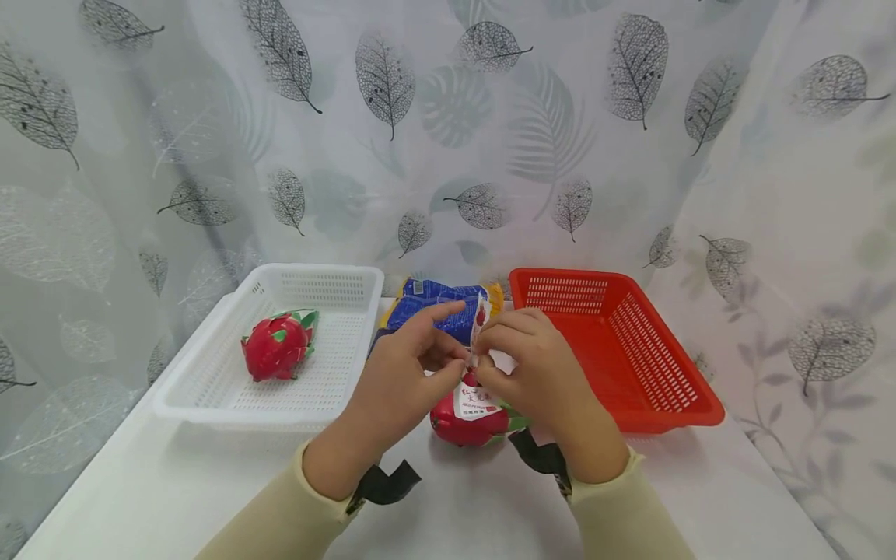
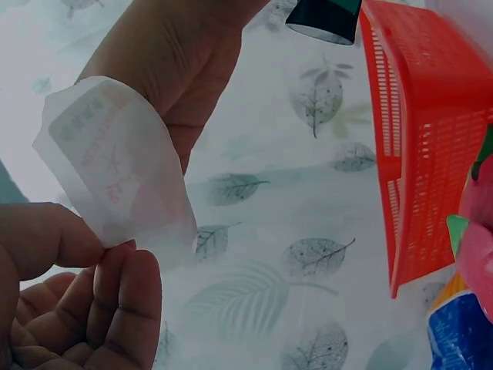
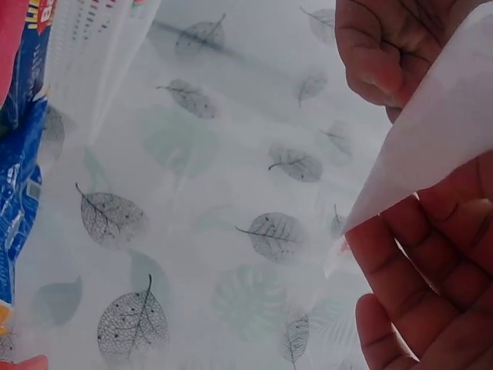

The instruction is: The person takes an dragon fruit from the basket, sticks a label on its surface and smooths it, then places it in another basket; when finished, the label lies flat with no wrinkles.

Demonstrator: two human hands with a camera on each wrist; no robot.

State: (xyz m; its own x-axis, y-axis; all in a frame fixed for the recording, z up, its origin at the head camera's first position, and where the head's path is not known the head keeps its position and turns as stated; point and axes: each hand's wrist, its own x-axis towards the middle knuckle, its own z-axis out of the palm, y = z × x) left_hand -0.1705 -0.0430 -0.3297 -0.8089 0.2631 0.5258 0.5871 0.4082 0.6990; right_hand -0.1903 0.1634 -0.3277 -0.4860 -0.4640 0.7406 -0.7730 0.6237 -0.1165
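Two bare hands, both up over the middle of the white tabletop (image 1: 448, 498), meeting at a thin white paper label (image 2: 127, 169) held nearly upright. Left hand (image 1: 413, 365): thumb and a finger pinch the label's lower edge, index finger lifted, the others curled in. Right hand (image 1: 535, 354): thumb and index finger pinched on the label's lower part from the other side, remaining fingers bent above; the right wrist view hides the thumb behind the paper.

Just below the hands, a red plump dragon fruit with green leaf tips (image 1: 465, 432) lies on the table between the baskets; a white printed sticker with red characters (image 1: 476, 404) shows against it, cannot tell if fully stuck down. Toward the left edge of the table, a white perforated plastic basket (image 1: 269, 424), one more red-and-green dragon fruit (image 1: 276, 350) inside near its left wall. Toward the right edge, a red perforated plastic basket (image 1: 665, 424). Near the far edge, behind the hands, blue plastic packaging with yellow ends (image 1: 427, 295). Leaf-print pale curtain (image 1: 455, 163) beyond. Pale yellow sleeves (image 1: 280, 521), black wrist straps (image 1: 388, 484).
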